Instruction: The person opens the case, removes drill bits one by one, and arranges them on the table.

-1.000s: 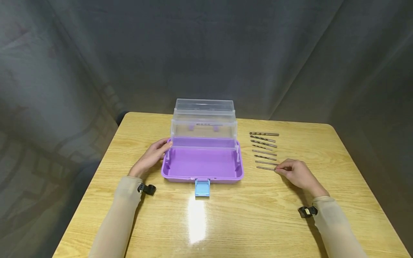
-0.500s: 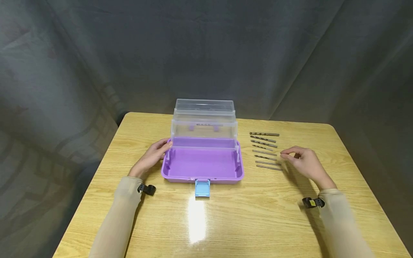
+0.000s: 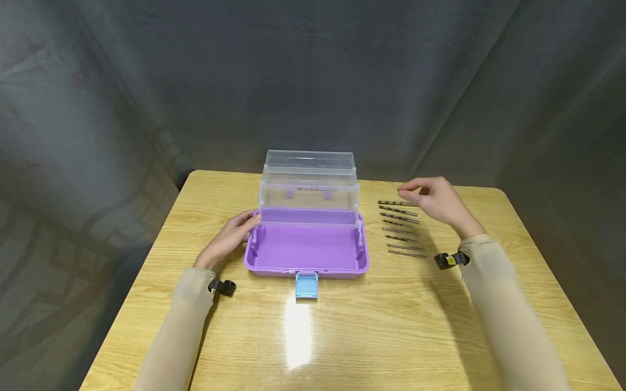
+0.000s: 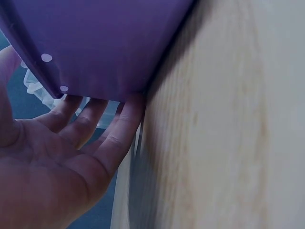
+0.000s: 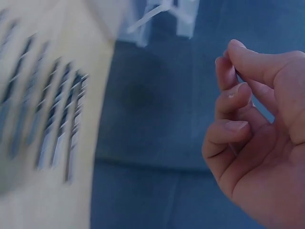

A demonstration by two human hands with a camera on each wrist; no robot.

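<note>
Left hand (image 3: 230, 237) rests flat on the purple plastic toolbox (image 3: 306, 251), likely to steady it. Right hand (image 3: 435, 199), loosely curled and empty, hovers over the farthest steel drill bit (image 3: 397, 203) on the wooden counter (image 3: 342, 326)

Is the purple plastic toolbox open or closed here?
Open: the purple plastic toolbox shows its bare floor, with clear tiered trays raised behind.

You look down on a light wooden table (image 3: 342, 326) with rounded corners that fills the lower half of the frame. A grey draped curtain (image 3: 313, 76) hangs behind it across the whole upper half and falls in folds down both sides. A bright glare (image 3: 298, 331) of overhead light lies on the tabletop at lower centre.
</note>
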